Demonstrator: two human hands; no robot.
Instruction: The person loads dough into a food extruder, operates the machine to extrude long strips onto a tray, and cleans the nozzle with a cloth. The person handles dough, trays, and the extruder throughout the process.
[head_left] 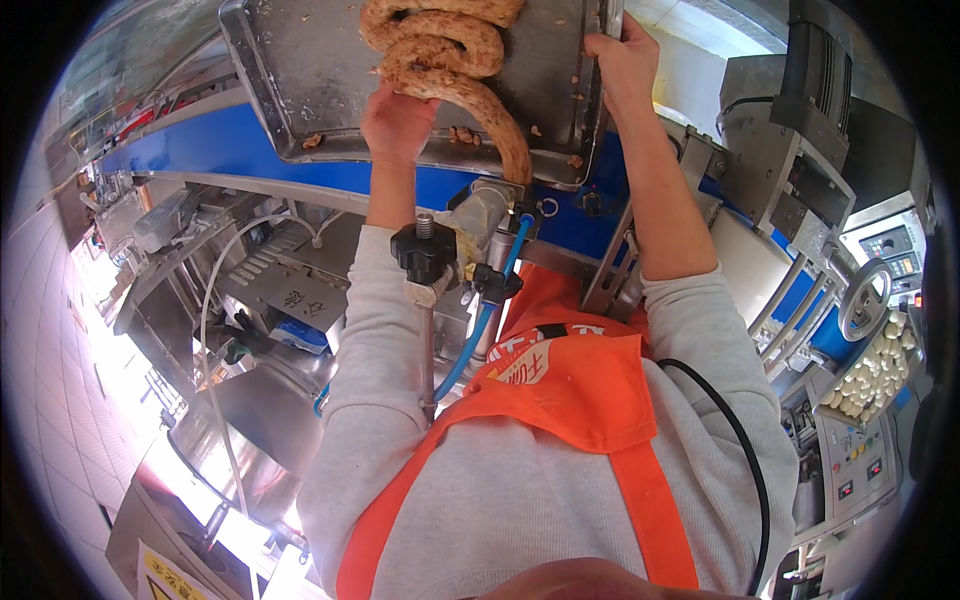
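Dough rope coils on steel tray up top; looks soft, tears easily, so support underneath. Left hand cups its end, right hand clamps tray edge.

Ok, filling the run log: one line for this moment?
left hand: on dough rope | right hand: grips metal tray edge
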